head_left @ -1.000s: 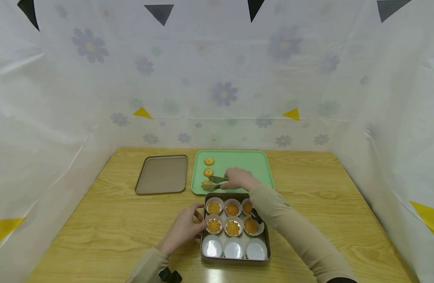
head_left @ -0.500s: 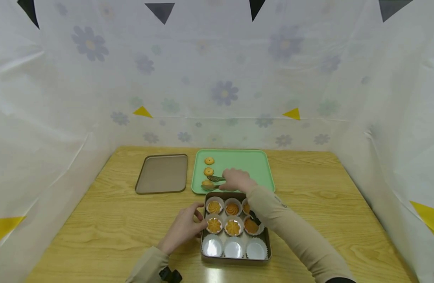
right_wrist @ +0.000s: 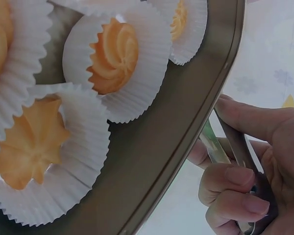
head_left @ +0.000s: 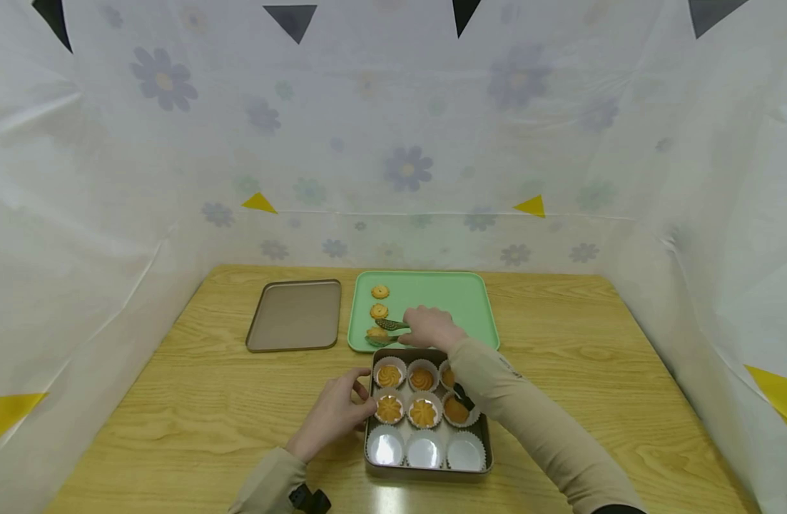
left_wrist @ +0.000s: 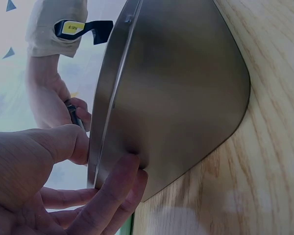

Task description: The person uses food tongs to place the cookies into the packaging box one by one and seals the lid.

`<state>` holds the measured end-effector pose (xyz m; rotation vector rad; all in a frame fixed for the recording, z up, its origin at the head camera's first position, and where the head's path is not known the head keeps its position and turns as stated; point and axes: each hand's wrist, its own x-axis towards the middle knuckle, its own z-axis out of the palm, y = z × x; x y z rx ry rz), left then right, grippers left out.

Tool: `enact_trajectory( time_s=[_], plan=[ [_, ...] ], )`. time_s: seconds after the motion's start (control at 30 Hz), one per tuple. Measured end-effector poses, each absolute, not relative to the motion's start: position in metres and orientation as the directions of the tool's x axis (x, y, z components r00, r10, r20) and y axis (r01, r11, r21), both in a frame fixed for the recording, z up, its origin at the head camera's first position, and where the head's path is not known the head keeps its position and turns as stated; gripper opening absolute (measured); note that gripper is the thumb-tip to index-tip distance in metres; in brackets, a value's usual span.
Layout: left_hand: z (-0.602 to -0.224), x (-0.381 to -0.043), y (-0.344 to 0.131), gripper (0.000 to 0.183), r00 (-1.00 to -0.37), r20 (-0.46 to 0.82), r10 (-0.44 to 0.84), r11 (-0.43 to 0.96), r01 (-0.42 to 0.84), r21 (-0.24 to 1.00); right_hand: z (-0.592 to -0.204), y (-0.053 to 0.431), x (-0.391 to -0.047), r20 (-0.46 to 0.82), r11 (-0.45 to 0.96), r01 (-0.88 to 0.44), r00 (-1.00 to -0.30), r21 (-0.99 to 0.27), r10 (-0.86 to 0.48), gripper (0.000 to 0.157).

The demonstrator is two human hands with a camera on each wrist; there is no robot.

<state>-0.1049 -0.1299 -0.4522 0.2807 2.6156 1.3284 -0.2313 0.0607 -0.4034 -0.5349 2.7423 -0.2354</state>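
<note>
My right hand [head_left: 432, 328] holds a pair of tongs [head_left: 390, 325] over the left side of the green tray [head_left: 454, 296]. The tongs' tips lie on either side of the nearest cookie [head_left: 375, 332]; whether they squeeze it I cannot tell. Two more cookies, including the middle cookie [head_left: 379, 311], lie behind it in a line. My left hand [head_left: 335, 414] grips the left wall of a deep metal tin [left_wrist: 186, 88], thumb at the rim and fingers against the outside. White paper cups fill the tin; piped cookies [head_left: 422, 412] sit in the back two rows, while a front cup [head_left: 424, 450] is bare.
A flat brown tray [head_left: 293, 318] lies at the back left, beside the green one. The tin stands on the wooden table [head_left: 194, 428] right in front of the green tray. My right sleeve [head_left: 534, 414] crosses over the tin's right side. White sheeting encloses the table.
My right hand has shifted slightly left, bringing the tongs' tips further around the nearest cookie. The left hand and the tin stay in place.
</note>
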Motion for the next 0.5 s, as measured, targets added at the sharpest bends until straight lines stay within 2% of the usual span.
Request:
enact_trajectory(
  time_s=[0.17, 0.5],
  plan=[
    [-0.4521, -0.1049, -0.1299, 0.061, -0.964, -0.085, 0.252, 0.588, 0.082, 0.805, -0.402, 0.0641, -0.2299, -0.286, 0.909, -0.339, -0.87, -0.244, -0.401, 0.04],
    [-0.4528, -0.105, -0.1302, 0.061, -0.964, -0.087, 0.252, 0.588, 0.081, 0.805, -0.4018, 0.0683, -0.2303, -0.28, 0.906, -0.34, -0.871, -0.253, -0.404, 0.039]
  ],
)
